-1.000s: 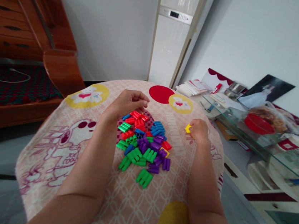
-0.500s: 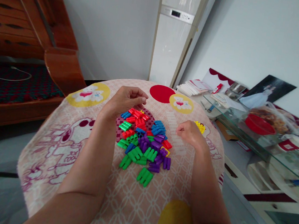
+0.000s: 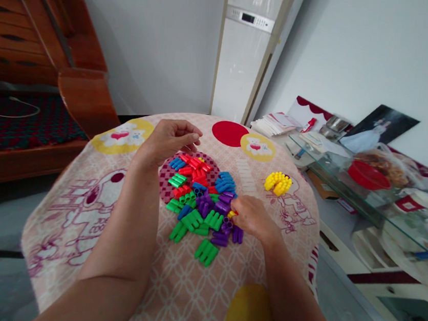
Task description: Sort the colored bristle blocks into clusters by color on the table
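A heap of plastic building blocks in tube shapes lies mid-table: red blocks [image 3: 196, 166] at the back, blue blocks [image 3: 226, 182] on the right, green blocks [image 3: 192, 221] toward me and purple blocks [image 3: 205, 204] between. My right hand [image 3: 252, 216] is at the heap's right side, its fingers closed on a yellow block [image 3: 231, 214] that shows only in part. Behind the heap's left side hovers my left hand [image 3: 174, 138], fingers loosely curled and apart, holding nothing. A curved cluster of yellow blocks [image 3: 278, 182] sits apart at the right.
The round table wears a printed cloth [image 3: 183, 291]. On the right is a glass-topped stand [image 3: 335, 182] with papers [image 3: 276, 124], a red bowl [image 3: 369, 175] and a photo [image 3: 382, 129]. A wooden bench [image 3: 86, 94] stands left, a tall white cabinet-like appliance [image 3: 241, 55] behind.
My right hand has moved left, from beside the yellow cluster to the yellow block at the heap's edge. The cluster is now uncovered. My left hand has shifted slightly left.
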Demonstrator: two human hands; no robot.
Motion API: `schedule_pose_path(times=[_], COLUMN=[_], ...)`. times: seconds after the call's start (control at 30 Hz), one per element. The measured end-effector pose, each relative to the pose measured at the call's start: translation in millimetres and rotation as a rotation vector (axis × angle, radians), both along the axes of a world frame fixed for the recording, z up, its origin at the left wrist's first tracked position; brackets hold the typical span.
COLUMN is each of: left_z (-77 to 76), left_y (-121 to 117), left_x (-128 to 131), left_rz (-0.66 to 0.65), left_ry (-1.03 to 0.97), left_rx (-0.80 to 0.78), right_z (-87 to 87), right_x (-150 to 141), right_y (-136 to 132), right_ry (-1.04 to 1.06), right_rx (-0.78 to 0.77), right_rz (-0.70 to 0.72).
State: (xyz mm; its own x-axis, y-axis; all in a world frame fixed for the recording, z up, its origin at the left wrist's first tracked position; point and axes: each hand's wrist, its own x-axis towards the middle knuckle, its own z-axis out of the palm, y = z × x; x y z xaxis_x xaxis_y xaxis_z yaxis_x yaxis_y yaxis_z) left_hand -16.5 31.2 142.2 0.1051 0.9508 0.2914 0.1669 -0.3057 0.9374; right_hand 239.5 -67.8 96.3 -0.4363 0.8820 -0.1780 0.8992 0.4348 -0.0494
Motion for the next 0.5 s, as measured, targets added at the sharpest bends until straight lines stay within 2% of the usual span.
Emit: schedule_pose_path(times=[0.1, 0.17, 0.27, 0.4, 0.5], left_z=[0.0, -0.1, -0.4, -1.2, -1.9], left_y=[-0.8, -1.0, -0.6, 0.3, 0.8], left_x=[-0.4, -0.9, -2.0, -3.0, -2.8], left_rz=[0.004, 0.007, 0.009, 0.003, 0.005], left_ry=[0.002, 0.001, -0.002, 0.001, 0.004], left_rx=[0.005, 0.005, 0.002, 0.007, 0.013], right_z=[0.6, -0.7, -7.0, -21.0, -31.5], right_x=[9.8, 24.6, 55.1, 89.4, 98.8], right_y=[2.7, 10.0, 25.5, 39.8, 42.6], right_ry=[0.161, 0.331, 0.539, 0.473, 0.344], right_rx=[-0.014, -0.005, 0.161, 0.421, 0.455], right_rz=[-0.051, -0.153, -0.373, -0.718, -0.867])
